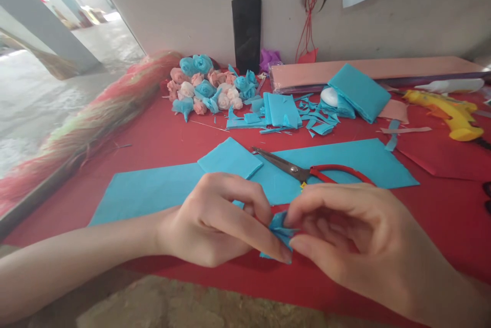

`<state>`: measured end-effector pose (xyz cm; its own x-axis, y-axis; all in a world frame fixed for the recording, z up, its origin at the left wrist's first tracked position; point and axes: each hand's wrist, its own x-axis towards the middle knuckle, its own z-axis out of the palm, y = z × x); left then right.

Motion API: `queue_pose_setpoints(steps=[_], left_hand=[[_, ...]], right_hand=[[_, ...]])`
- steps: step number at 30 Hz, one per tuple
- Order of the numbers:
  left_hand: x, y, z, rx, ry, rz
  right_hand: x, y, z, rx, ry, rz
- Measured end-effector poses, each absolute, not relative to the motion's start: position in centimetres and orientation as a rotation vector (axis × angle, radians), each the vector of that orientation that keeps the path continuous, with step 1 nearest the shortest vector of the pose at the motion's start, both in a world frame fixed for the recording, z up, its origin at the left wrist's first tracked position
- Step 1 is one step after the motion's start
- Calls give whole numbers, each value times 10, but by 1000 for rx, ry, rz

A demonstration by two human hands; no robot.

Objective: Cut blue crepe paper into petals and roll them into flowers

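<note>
A small folded piece of blue paper [282,228] is between my two hands, low in the middle of the view. My left hand [226,220] pinches it from the left, its fingers bent round the paper. On the right, my right hand [353,236] grips the paper's edge between thumb and forefinger. Just beyond my hands, scissors [293,169] with red handles lie on a long blue paper strip [149,187]. A square stack of blue paper [230,158] rests on that strip, left of the blades.
Behind lie paper roses [205,87], blue scraps [282,110], a blue paper stack [359,92] and long pink sheets [368,72]. A yellow glue gun [445,113] is at the right. A black phone [246,34] leans on the wall. Fringed material [95,118] runs along the left.
</note>
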<state>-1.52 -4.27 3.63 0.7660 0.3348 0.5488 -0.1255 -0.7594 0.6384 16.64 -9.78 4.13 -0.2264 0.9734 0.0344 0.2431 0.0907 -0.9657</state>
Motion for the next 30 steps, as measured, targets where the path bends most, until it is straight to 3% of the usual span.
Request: queue_pose_setpoints(steps=[6,19,30], left_hand=[[-11,-45,39,2314,98,773],[-12,-46,33,2219,94,616],[-13,-47,32,2174,157,631]], right_hand=[[172,-100,44,-1239,-1820,1102],[178,-91,42,-1353,-1675,1801],[177,-86,41,-1323,-1579,1858]])
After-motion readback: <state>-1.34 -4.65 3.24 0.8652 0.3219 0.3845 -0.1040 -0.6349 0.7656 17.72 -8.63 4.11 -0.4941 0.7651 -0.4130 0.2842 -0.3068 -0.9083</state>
